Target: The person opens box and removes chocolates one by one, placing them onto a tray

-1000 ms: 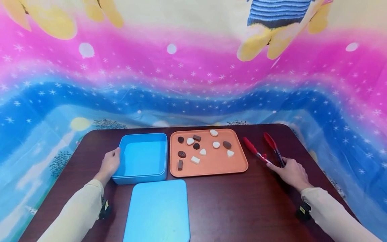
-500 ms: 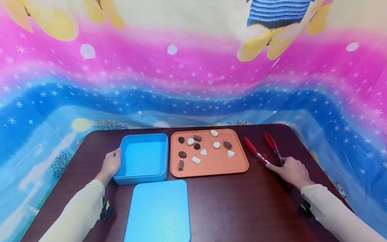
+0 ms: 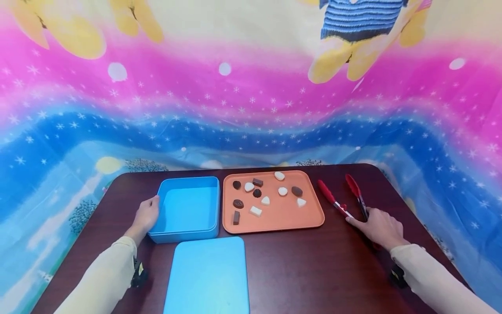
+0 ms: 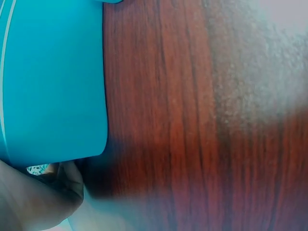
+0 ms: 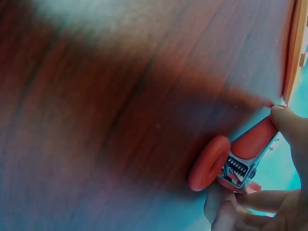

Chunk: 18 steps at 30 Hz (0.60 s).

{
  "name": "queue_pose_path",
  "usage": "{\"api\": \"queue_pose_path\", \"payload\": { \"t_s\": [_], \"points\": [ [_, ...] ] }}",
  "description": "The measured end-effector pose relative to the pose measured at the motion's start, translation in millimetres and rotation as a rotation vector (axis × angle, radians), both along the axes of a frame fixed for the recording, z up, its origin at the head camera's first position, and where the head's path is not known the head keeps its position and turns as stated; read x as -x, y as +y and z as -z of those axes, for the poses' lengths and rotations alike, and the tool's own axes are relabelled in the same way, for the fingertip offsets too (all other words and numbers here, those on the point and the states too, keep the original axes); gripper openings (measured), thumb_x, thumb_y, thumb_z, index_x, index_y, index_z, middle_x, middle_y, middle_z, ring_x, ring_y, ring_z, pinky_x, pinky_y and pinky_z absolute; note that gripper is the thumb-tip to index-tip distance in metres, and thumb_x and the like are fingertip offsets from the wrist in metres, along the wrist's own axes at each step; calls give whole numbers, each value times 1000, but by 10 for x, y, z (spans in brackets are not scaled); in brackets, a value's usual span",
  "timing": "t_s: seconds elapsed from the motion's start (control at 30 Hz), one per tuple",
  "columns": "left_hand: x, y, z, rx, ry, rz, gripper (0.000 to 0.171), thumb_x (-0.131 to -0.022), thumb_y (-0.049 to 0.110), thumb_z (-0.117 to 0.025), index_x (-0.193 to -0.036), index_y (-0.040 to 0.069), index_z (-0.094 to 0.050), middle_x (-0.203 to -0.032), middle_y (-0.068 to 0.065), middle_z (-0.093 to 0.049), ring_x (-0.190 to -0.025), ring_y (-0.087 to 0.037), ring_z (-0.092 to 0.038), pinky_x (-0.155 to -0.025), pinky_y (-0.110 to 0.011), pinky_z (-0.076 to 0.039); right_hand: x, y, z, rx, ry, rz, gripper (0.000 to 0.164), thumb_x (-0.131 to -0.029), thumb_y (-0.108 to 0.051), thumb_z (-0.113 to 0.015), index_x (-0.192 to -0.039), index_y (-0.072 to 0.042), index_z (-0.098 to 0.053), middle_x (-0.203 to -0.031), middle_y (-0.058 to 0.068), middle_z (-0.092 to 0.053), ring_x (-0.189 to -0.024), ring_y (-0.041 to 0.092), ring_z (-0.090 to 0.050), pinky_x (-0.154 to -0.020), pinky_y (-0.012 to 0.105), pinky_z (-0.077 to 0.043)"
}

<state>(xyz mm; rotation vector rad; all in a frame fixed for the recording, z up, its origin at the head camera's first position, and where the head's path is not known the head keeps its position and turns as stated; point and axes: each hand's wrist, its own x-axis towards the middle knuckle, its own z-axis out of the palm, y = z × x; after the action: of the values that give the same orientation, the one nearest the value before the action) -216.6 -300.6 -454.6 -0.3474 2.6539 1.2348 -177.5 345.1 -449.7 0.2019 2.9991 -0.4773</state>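
At the left, my left hand (image 3: 147, 214) grips the left wall of an open blue box (image 3: 184, 237), thumb by the rim. The left wrist view shows its curled fingers (image 4: 72, 178) at the corner of the box wall (image 4: 53, 86). My right hand (image 3: 379, 226) holds red-tipped tongs (image 3: 328, 194) at the right of the table, their two arms spread apart. Thumb and fingers lie on either side of the red handle (image 5: 252, 139), with a spring and red ring at its end. Nothing sits between the tips.
Between box and tongs lies an orange tray (image 3: 290, 218) bearing several small brown and white chocolates (image 3: 296, 191). A flat blue lid (image 3: 208, 274) rests on the dark wooden table (image 3: 306, 270) nearer the front. A printed cloth (image 3: 251, 87) hangs behind.
The head view has tilted slightly, so everything sits a little lower in it. Both hands keep their holds on the box and the tongs.
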Motion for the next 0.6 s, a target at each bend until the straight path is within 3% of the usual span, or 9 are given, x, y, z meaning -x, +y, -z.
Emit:
{"api": "queue_pose_path", "payload": {
  "t_s": [0.1, 0.17, 0.23, 0.37, 0.53, 0.6],
  "points": [
    [10, 13, -14, -2, -5, 9, 69, -109, 44, -7, -159, -3, -11, -164, -32, -15, -152, -51, -15, -121, -65, -18, -7, 5, 18, -12, 0, -5, 82, -87, -68, -64, -123, 5, -58, -68, 7, -54, -54, 19, -48, -46, 33, -38],
    [23, 18, -32, -8, -9, 14, 69, -109, 44, -7, -159, -4, -10, -164, -31, -14, -152, -51, -13, -121, -65, -17, -3, 11, 26, -22, 0, -7, 97, -87, -68, -63, -142, 9, -44, -73, 10, -56, -55, 20, -48, -46, 33, -39],
    [38, 18, -49, -13, -14, 18, 69, -109, 44, -6, -159, -4, -9, -165, -31, -12, -152, -51, -12, -122, -64, -15, 5, 18, 30, -26, -1, -13, 108, -88, -69, -62, -151, 12, -29, -79, 13, -58, -57, 19, -49, -47, 34, -40],
    [60, 10, -56, -9, -18, 32, 67, -110, 41, -6, -159, -5, -7, -165, -30, -10, -153, -50, -9, -123, -62, -13, 19, 23, 20, -18, 2, -22, 106, -89, -69, -61, -151, 12, -30, -86, 15, -61, -60, 19, -51, -48, 34, -41],
    [87, 23, -69, -19, -15, 5, 65, -111, 39, -11, -160, -1, -5, -165, -30, -11, -153, -50, -10, -122, -63, -14, 30, 26, -34, -25, 19, -35, 99, -91, -66, -60, -148, 12, -36, -112, 32, -63, -70, 22, -56, -51, 33, -43],
    [93, 40, -95, -18, -7, -13, 64, -111, 39, -15, -161, 0, -6, -165, -31, -14, -152, -50, -14, -122, -63, -17, 36, 31, -69, -19, 23, -37, 98, -92, -65, -60, -148, 12, -37, -108, 31, -63, -68, 22, -56, -51, 33, -42]
  ]
}}
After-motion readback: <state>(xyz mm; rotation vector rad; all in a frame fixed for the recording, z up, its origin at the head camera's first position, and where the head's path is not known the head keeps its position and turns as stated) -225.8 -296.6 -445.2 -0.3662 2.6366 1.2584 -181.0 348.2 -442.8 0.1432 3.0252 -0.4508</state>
